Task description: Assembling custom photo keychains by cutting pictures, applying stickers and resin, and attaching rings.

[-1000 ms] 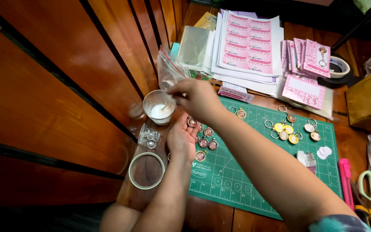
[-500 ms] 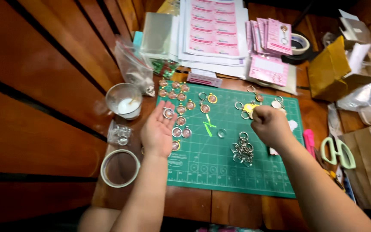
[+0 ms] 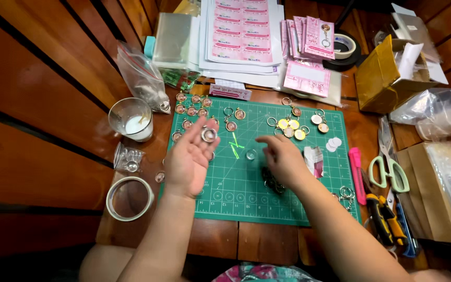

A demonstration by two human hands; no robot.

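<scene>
One camera on the person's head, looked straight down, sat close above the green mat (image 3: pixel 267 177) — both forearms came in from below.

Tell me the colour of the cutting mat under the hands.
The cutting mat is green with a pale printed grid, seen best in the head view.
</scene>
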